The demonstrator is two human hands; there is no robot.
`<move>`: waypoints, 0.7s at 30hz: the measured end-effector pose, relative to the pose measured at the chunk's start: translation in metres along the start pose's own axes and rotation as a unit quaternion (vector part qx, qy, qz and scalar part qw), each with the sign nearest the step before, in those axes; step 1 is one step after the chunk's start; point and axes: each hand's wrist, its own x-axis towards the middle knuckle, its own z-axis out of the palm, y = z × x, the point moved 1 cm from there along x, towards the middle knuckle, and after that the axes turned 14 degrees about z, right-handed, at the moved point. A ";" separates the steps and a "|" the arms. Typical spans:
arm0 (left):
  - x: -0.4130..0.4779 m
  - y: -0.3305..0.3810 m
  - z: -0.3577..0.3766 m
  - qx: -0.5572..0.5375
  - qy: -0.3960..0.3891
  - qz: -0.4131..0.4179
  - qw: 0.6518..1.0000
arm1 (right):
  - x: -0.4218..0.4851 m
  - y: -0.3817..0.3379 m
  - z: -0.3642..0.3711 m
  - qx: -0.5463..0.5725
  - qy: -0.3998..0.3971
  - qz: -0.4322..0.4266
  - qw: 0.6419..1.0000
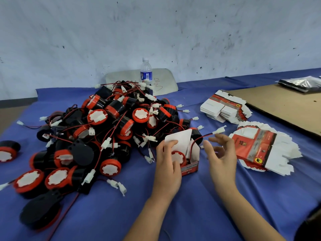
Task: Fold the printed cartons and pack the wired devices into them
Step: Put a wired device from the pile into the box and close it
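Observation:
A small red-and-white printed carton (191, 164) stands open on the blue cloth, its white lid flap up. Inside sits a black-and-red wired device (178, 158); its red-black wire (199, 139) arcs out to a white plug (219, 130). My left hand (167, 164) grips the carton's left side, thumb over the flap. My right hand (220, 157) hovers just right of the carton with fingers loosely spread, holding nothing. A big heap of the same devices (97, 133) lies to the left. Flat printed cartons lie in two stacks: one (264, 150) right of my hand, another (225, 108) further back.
A water bottle (146, 72) stands behind the heap in front of a pale chair back (165, 80). A brown cardboard sheet (286, 108) covers the table's right side, with dark plastic bags (302, 83) at its far end. One device (7, 150) lies alone at the left edge.

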 end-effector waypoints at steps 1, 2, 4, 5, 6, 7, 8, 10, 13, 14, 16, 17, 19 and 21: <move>0.000 0.000 0.000 0.018 -0.012 0.013 1.000 | 0.003 0.000 0.000 0.028 -0.026 0.026 0.999; 0.000 0.000 -0.001 0.034 -0.024 0.021 0.999 | 0.006 0.000 0.000 0.054 -0.045 0.042 0.997; 0.000 0.002 -0.001 0.059 -0.038 0.025 0.997 | 0.012 -0.006 0.002 0.098 -0.061 0.039 0.993; 0.000 0.002 -0.002 0.066 -0.039 0.025 0.997 | 0.014 -0.010 0.003 0.110 -0.057 0.029 0.992; 0.000 0.003 -0.003 0.066 -0.035 0.025 0.997 | 0.016 -0.012 0.003 0.108 -0.044 0.015 0.993; 0.000 0.004 -0.004 0.061 -0.031 0.027 0.997 | 0.018 -0.014 0.003 0.097 -0.036 0.000 0.995; 0.000 0.005 -0.004 0.059 -0.025 0.033 0.997 | 0.018 -0.013 0.002 0.078 -0.037 -0.016 0.996; -0.003 0.009 -0.003 0.069 -0.012 0.056 0.996 | 0.015 -0.009 0.002 0.021 -0.051 -0.046 0.997; -0.005 0.015 0.002 0.112 -0.002 0.074 0.991 | 0.009 0.001 -0.001 -0.103 -0.036 -0.128 0.986; -0.005 0.017 0.003 0.124 -0.017 0.062 0.990 | 0.007 0.003 -0.002 -0.149 -0.016 -0.161 0.976; -0.006 0.018 0.007 0.130 -0.037 0.039 0.990 | 0.004 0.003 -0.003 -0.201 0.008 -0.215 0.956; -0.006 0.018 0.008 0.132 -0.037 0.035 0.990 | 0.004 0.003 -0.004 -0.213 0.015 -0.229 0.950; -0.005 0.019 0.008 0.135 -0.037 0.023 0.990 | 0.002 0.003 -0.003 -0.228 0.021 -0.222 0.948; -0.005 0.020 0.008 0.140 -0.041 0.004 0.989 | -0.001 0.003 -0.003 -0.207 0.023 -0.204 0.956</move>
